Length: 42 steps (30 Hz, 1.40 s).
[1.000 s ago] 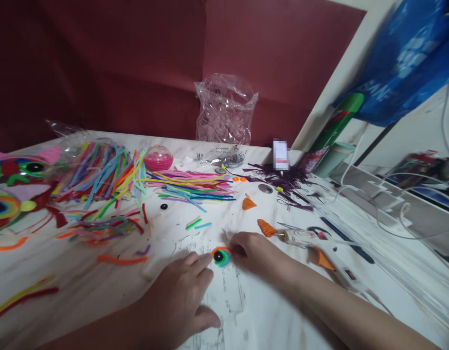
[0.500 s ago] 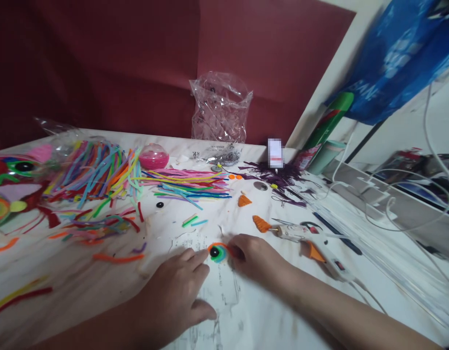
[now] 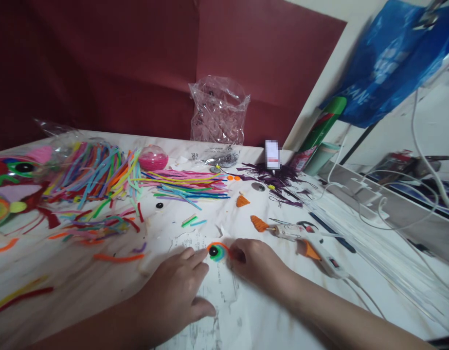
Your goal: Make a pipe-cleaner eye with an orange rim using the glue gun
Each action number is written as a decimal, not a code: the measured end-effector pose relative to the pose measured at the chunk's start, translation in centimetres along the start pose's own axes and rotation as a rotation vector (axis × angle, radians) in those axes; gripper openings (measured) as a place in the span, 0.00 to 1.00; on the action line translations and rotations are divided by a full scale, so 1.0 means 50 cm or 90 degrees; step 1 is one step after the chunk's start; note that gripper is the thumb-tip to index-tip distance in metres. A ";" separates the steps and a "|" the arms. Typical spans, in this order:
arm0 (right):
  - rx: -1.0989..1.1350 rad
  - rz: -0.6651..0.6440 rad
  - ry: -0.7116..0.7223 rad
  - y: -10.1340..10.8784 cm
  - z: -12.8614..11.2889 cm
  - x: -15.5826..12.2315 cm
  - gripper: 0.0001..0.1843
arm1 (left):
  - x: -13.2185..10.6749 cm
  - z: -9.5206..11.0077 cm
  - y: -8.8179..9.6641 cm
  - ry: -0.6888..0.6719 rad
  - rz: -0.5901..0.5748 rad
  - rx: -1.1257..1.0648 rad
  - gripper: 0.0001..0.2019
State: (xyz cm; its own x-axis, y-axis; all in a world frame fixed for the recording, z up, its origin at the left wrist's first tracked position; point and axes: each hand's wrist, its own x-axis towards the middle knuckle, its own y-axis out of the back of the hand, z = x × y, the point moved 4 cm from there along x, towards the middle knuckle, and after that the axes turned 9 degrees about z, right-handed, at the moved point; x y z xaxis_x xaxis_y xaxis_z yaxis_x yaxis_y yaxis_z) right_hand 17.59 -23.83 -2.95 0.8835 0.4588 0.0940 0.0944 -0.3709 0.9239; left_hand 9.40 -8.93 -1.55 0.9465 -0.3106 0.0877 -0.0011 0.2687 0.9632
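Flipped-looking "8K" on far clear plastic packaging point(image 3: 211, 157), partial "AN" on far-right blue bag point(image 3: 386, 65), print on near paper sheet point(image 3: 224, 291) illegible

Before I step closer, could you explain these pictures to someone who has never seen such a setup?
No machine here: these are a person's own bare hands, and every picture comes from a camera on their head. The left hand touches, or nearly touches, a round, eye-like piece with a black centre; the right hand seems to pinch its orange pipe cleaner, though that grip is partly hidden. On the marbled table lie more pipe cleaners, a pink domed container and a hot-glue gun.
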 end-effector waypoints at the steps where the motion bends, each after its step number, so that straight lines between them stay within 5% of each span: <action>1: -0.004 -0.007 -0.004 0.001 0.001 0.000 0.05 | 0.001 0.000 0.000 0.001 -0.002 0.000 0.21; 19: 0.080 -0.024 0.060 0.010 0.008 -0.016 0.09 | -0.001 -0.002 -0.003 -0.011 0.016 -0.007 0.21; 28: -0.100 0.013 0.050 0.001 -0.006 0.001 0.09 | -0.001 -0.003 -0.002 -0.006 0.009 -0.002 0.21; 36: -0.234 -0.092 0.106 0.020 -0.047 0.017 0.11 | -0.003 -0.003 -0.003 -0.016 0.026 -0.012 0.20; 42: -0.186 -0.093 0.084 0.018 -0.048 0.017 0.13 | -0.001 -0.002 -0.001 -0.011 0.009 -0.006 0.21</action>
State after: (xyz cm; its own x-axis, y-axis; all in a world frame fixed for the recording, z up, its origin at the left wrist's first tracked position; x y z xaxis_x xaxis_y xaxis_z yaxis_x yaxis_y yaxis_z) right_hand 17.33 -21.84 -1.15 0.8013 0.5980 -0.0176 0.0633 -0.0554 0.9965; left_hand 9.40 -8.86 -1.64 0.9407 -0.3224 0.1055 -0.0110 0.2818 0.9594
